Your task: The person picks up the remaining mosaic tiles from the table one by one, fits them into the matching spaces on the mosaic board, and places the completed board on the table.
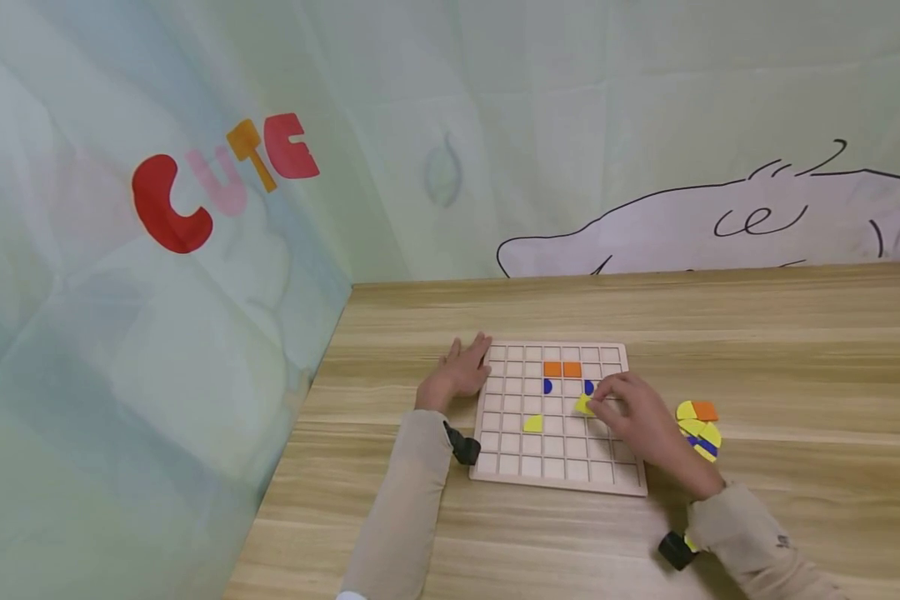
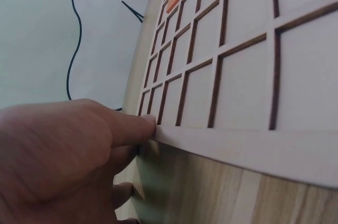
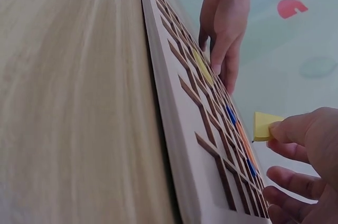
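Observation:
A wooden grid board (image 1: pixel 531 467) lies on the table. My left hand (image 1: pixel 461 371) rests at its left side, thumb touching the rim near the far corner and fingers stretched out. Between thumb and fingertips, my right hand (image 1: pixel 633 412) pinches a yellow quarter-circle tile (image 3: pixel 263 126) above the right half of the grid. Two orange square tiles (image 1: pixel 552 369) sit side by side in an upper row. Below them are a blue half-circle tile (image 1: pixel 547 386) and a second blue tile (image 1: pixel 588 387), one empty cell between them. Lower left sits another yellow quarter-circle tile (image 1: pixel 533 424).
Right of the board, a small overlapping pile of yellow, orange and blue tiles (image 1: pixel 687 410) lies on the wooden table (image 1: pixel 817 375). Behind the table stands a pale printed backdrop (image 1: pixel 570 125), with coloured letters on its left side. Both wrists carry black cameras.

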`<state>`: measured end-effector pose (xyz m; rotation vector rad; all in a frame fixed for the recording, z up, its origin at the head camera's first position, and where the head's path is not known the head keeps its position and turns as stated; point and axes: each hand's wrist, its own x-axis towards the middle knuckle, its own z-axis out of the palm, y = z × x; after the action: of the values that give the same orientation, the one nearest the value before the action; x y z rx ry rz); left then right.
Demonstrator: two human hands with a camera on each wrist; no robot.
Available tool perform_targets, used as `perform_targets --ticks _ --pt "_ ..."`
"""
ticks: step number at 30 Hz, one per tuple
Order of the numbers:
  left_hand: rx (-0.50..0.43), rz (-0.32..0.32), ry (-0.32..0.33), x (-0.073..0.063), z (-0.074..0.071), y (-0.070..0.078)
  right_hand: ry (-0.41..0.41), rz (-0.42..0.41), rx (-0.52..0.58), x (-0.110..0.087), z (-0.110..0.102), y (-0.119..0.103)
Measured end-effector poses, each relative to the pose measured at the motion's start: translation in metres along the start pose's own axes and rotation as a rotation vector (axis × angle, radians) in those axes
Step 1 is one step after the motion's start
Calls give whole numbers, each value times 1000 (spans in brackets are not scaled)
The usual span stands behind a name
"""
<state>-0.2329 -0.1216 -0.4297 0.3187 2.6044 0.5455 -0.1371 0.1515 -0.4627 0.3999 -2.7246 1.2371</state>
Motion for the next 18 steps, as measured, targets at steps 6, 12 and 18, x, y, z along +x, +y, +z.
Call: perform_targets --ticks 6,12,18 --pt "10 3 0 -1 -1 1 -18 17 5 2 7 -3" --pt "14 8 -1 -2 -1 2 -30 31 -2 2 13 -9" --pt "23 10 6 -2 -1 2 -33 25 -25 2 19 -14"
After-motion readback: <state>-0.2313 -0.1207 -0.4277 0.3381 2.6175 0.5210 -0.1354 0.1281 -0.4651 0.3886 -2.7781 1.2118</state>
